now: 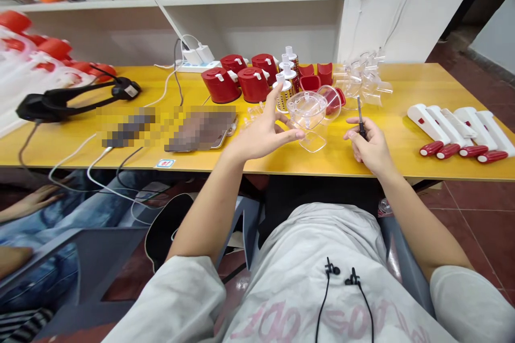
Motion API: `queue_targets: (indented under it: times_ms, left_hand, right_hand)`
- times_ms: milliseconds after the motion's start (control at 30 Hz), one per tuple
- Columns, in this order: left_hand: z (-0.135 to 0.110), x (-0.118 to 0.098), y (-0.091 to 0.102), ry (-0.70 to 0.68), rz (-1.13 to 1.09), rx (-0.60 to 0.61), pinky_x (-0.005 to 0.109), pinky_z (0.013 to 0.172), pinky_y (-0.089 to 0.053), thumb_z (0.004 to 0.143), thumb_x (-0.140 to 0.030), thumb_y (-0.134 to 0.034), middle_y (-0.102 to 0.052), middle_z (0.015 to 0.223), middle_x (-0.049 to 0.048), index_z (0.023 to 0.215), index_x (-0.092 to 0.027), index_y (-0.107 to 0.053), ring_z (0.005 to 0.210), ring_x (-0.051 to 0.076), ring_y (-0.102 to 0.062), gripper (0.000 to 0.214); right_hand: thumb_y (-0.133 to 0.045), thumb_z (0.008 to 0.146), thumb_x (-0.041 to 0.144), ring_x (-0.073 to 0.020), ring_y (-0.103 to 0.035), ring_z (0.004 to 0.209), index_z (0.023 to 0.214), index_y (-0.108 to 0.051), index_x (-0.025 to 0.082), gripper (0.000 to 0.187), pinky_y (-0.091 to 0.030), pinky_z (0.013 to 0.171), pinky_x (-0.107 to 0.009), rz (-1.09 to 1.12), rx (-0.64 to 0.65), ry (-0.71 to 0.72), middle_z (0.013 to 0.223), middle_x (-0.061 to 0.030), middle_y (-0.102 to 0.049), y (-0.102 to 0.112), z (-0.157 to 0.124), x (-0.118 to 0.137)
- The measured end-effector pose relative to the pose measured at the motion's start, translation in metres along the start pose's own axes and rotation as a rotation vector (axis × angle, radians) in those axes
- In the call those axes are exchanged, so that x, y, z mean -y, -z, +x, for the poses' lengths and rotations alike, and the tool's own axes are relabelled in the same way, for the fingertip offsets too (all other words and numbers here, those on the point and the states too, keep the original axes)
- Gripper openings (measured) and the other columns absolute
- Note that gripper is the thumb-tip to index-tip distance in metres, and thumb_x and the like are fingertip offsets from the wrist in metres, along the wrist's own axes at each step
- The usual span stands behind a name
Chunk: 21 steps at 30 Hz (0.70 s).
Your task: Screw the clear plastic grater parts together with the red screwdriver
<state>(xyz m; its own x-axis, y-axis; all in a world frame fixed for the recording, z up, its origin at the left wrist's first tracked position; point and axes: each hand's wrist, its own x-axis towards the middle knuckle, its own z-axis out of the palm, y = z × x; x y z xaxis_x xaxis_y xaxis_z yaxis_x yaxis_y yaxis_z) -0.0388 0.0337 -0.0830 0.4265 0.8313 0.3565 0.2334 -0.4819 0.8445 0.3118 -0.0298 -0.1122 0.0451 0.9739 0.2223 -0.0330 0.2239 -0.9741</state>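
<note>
My left hand [263, 131] is raised over the table edge with thumb and index finger spread apart. Just right of its fingertips stands a clear plastic housing [308, 112] with a round opening at its side; whether the fingers touch it, I cannot tell. My right hand [372, 147] is closed around the black handle of a screwdriver [360, 118], its shaft pointing up and away from me. Behind the housing are white-topped perforated grater drums [285, 94] and small red plastic parts [310, 83].
Red round bases [254, 84] sit at the back. More clear parts [368, 77] lie at back right, white handles with red grips [458, 131] farther right. On the left are a tablet-like item [203, 128], cables, a black headset [76, 99] and a seated person's arm [30, 203].
</note>
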Motion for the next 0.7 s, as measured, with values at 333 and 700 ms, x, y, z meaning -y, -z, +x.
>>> queue_targets:
  times_ms: [333, 700]
  left_hand:
    - [0.006, -0.015, -0.039, 0.077, 0.025, -0.093, 0.076, 0.133, -0.065, 0.069, -0.072, -0.124, -0.067, 0.173, 0.0240, 0.168, -0.028, -0.059, 0.151, 0.049, -0.076, 0.127]
    - [0.004, -0.019, 0.016, -0.035, 0.021, 0.088, 0.041, 0.113, -0.064, 0.091, -0.061, -0.109, -0.079, 0.154, 0.0114, 0.161, -0.033, -0.071, 0.140, 0.033, -0.076, 0.085]
  right_hand:
    - [-0.095, 0.102, 0.049, -0.0060, -0.042, 0.044, 0.127, -0.080, 0.033, 0.033, -0.039, 0.038, -0.030, 0.014, -0.063, 0.125, 0.117, -0.0041, -0.087, -0.004, -0.009, 0.001]
    - [-0.097, 0.098, 0.055, -0.0118, -0.046, 0.059, 0.123, -0.069, 0.033, 0.044, -0.035, 0.047, -0.027, -0.017, 0.040, 0.025, 0.104, -0.0012, -0.074, 0.003, 0.002, -0.013]
